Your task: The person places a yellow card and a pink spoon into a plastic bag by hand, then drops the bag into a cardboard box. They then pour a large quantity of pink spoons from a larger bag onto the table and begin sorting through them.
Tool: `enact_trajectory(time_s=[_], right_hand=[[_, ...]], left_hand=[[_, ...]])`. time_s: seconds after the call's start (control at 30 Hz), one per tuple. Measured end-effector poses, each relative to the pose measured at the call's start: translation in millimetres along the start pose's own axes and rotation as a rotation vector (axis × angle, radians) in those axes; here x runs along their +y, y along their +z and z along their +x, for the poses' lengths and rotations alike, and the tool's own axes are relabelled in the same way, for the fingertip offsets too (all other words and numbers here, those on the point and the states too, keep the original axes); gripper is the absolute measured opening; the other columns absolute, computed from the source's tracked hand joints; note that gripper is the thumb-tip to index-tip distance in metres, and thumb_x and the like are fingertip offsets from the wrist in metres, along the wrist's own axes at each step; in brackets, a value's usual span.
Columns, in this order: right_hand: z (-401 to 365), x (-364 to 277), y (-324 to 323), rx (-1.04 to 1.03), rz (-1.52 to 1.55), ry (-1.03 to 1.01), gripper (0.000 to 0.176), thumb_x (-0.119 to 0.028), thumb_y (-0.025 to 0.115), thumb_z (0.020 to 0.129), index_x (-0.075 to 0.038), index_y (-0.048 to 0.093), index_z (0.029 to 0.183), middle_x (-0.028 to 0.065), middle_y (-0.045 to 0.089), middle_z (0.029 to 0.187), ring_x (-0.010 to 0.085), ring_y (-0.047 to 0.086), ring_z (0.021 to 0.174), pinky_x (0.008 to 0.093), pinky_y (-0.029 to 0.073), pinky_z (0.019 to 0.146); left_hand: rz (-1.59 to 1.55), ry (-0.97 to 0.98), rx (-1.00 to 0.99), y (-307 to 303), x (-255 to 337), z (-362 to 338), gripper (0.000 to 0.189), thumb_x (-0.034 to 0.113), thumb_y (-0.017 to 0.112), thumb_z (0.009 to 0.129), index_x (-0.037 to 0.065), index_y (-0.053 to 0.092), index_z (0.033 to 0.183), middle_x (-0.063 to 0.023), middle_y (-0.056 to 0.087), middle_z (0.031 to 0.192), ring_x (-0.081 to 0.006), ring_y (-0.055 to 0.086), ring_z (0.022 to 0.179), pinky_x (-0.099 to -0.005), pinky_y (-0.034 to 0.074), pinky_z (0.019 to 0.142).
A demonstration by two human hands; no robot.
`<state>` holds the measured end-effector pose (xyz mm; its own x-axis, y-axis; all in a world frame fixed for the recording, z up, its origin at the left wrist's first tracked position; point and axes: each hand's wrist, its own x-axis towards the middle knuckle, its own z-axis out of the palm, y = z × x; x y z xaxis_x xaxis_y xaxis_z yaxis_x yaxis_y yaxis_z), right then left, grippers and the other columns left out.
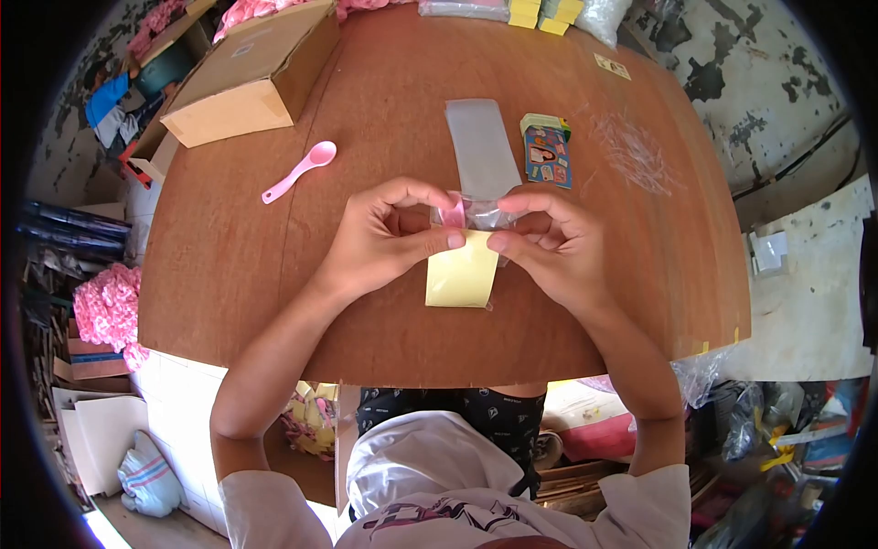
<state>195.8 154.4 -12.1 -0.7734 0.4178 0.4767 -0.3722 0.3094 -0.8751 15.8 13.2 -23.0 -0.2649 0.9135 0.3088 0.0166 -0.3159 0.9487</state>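
Mid-frame, your left hand (384, 240) and right hand (549, 242) both pinch the clear packet (468, 265) with its yellow card, fingers (437, 240) clenched on its top edge above the desk (229, 265).

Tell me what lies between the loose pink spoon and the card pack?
In the head view, a flat clear plastic sleeve lies between spoon and card pack.

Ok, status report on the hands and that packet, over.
Left hand and right hand both pinching clear packet, yellow card and pink piece inside. Loose pink spoon, clear sleeve, card stack apart, nothing blocking.
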Motion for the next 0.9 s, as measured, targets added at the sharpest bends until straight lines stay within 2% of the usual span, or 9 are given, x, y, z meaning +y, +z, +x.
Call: enact_trajectory(time_s=[0.3, 0.43, 0.5, 0.53, 0.63, 0.77, 0.83, 0.87, 0.9], right_hand=[[6.4, -0.7, -16.3, 0.126, 0.084, 0.121, 0.03, 0.007, 0.066, 0.086, 0.0, 0.061, 0.115, 0.0084, 0.062, 0.11, 0.0136, 0.069, 0.087, 0.025, 0.057, 0.073], [7.1, 7.2, -28.7, 0.185, -0.544, 0.051, 0.028, 0.004, 0.067, 0.082, -0.001, 0.065, 0.109, 0.0102, 0.066, 0.099, 0.0156, 0.068, 0.073, 0.0287, 0.052, 0.061], [6.8, 20.9, -30.3, 0.097, -0.682, -0.176, 0.029, 0.003, 0.067, 0.079, -0.001, 0.066, 0.108, 0.0138, 0.066, 0.103, 0.0267, 0.068, 0.074, 0.0337, 0.053, 0.064], [4.2, 16.7, -29.9, 0.028, -0.697, -0.051, 0.031, -0.003, 0.068, 0.08, -0.002, 0.067, 0.111, 0.0169, 0.065, 0.114, 0.0334, 0.068, 0.084, 0.0383, 0.055, 0.071], [-2.5, 18.9, -20.5, 0.0, -0.82, -0.087, 0.033, -0.011, 0.069, 0.082, -0.004, 0.067, 0.115, 0.0189, 0.062, 0.124, 0.0331, 0.069, 0.091, 0.0391, 0.056, 0.075], [-9.6, 19.2, -15.3, -0.114, -1.012, -0.047, 0.039, -0.029, 0.067, 0.087, -0.006, 0.066, 0.119, 0.0192, 0.058, 0.131, 0.0328, 0.071, 0.084, 0.0423, 0.057, 0.069], [-11.0, 20.1, -12.8, -0.135, -1.038, -0.023, 0.041, -0.031, 0.066, 0.087, -0.006, 0.065, 0.119, 0.0189, 0.058, 0.132, 0.0331, 0.071, 0.083, 0.0426, 0.057, 0.068], [-11.2, 20.4, -11.9, -0.153, -1.071, 0.001, 0.043, -0.034, 0.066, 0.088, -0.006, 0.064, 0.12, 0.0185, 0.057, 0.133, 0.0334, 0.071, 0.082, 0.0428, 0.057, 0.066], [-11.4, 21.5, -11.4, -0.159, -1.072, -0.006, 0.043, -0.034, 0.066, 0.088, -0.006, 0.064, 0.12, 0.0185, 0.057, 0.133, 0.0334, 0.071, 0.082, 0.0428, 0.057, 0.066]], left_hand=[[0.193, -0.097, -0.067, 8.2, 62.2, -34.4, 0.039, -0.008, 0.073, 0.08, 0.001, 0.06, 0.116, -0.0098, 0.064, 0.122, -0.0174, 0.066, 0.102, -0.0301, 0.057, 0.086], [0.149, -0.024, -0.639, 13.3, 67.4, -109.1, 0.035, -0.005, 0.074, 0.079, 0.003, 0.068, 0.113, -0.0099, 0.07, 0.115, -0.0226, 0.07, 0.099, -0.0311, 0.059, 0.08], [0.238, -0.244, -0.612, 10.5, 50.5, -147.7, 0.03, -0.003, 0.07, 0.083, 0.004, 0.067, 0.113, -0.0091, 0.069, 0.118, -0.0234, 0.07, 0.101, -0.0307, 0.059, 0.077], [0.419, -0.457, -0.538, 3.2, 38.1, -167.3, 0.03, 0.0, 0.068, 0.085, 0.004, 0.066, 0.115, -0.0109, 0.069, 0.115, -0.0265, 0.069, 0.099, -0.0345, 0.058, 0.082], [1.251, -0.814, -0.307, -11.7, 11.0, -236.7, 0.042, 0.007, 0.067, 0.087, 0.004, 0.058, 0.128, -0.0174, 0.061, 0.128, -0.0325, 0.066, 0.105, -0.0394, 0.052, 0.093], [1.084, -0.967, -0.359, -8.2, 11.0, -264.3, 0.049, 0.011, 0.069, 0.087, 0.005, 0.054, 0.133, -0.0197, 0.057, 0.133, -0.0336, 0.064, 0.108, -0.0402, 0.052, 0.092], [0.439, -0.768, -0.369, 12.4, 18.8, -240.4, 0.054, 0.013, 0.071, 0.086, 0.005, 0.052, 0.136, -0.0201, 0.058, 0.131, -0.0355, 0.064, 0.106, -0.0419, 0.052, 0.091], [0.438, -0.767, -0.362, 22.2, 24.6, -224.7, 0.054, 0.013, 0.071, 0.086, 0.005, 0.052, 0.136, -0.0201, 0.058, 0.131, -0.0355, 0.064, 0.106, -0.0419, 0.052, 0.091], [0.364, -0.532, -0.451, 32.3, 32.8, -204.7, 0.051, 0.011, 0.072, 0.086, 0.003, 0.055, 0.133, -0.0186, 0.06, 0.13, -0.0327, 0.065, 0.107, -0.0395, 0.053, 0.09]])
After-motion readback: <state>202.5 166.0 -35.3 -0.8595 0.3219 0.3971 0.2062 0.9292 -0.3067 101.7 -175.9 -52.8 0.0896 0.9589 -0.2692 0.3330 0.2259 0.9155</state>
